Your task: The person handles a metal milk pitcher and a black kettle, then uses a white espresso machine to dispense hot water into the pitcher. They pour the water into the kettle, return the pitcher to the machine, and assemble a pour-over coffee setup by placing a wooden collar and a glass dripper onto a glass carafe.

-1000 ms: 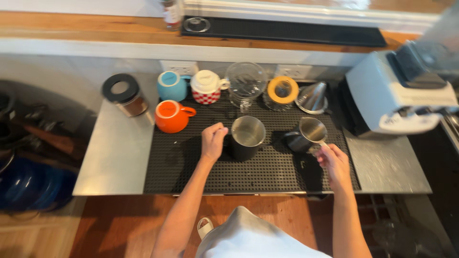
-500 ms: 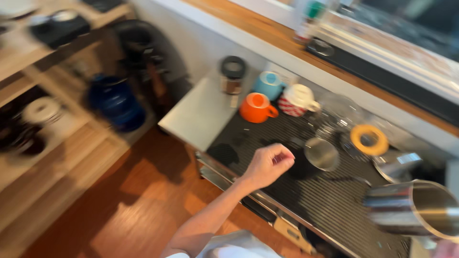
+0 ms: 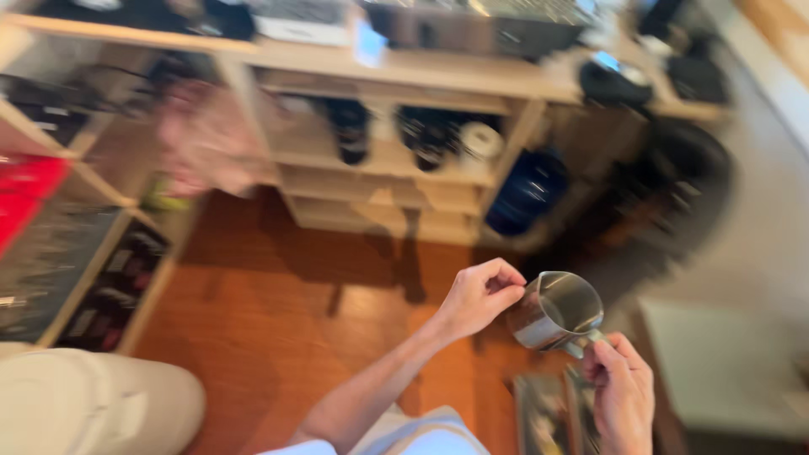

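My right hand (image 3: 621, 389) grips the handle of a small steel pitcher (image 3: 558, 311) and holds it in the air, its open mouth tilted toward me. My left hand (image 3: 480, 295) is at the pitcher's left side, its curled fingertips touching the rim. The inside of the pitcher looks shiny; I cannot tell whether anything is in it. The picture is blurred by motion.
Wooden shelves (image 3: 396, 156) with dark gear, a white roll and a blue jug (image 3: 524, 194) stand ahead across a red-brown wooden floor (image 3: 278, 329). A pale rounded object (image 3: 93, 404) sits at the lower left. A light counter corner (image 3: 725, 371) lies to the right.
I have turned left, away from the counter with the cups and black mat, toward the shelves. The pitcher came along in my right hand, and my left hand has risen to its rim.
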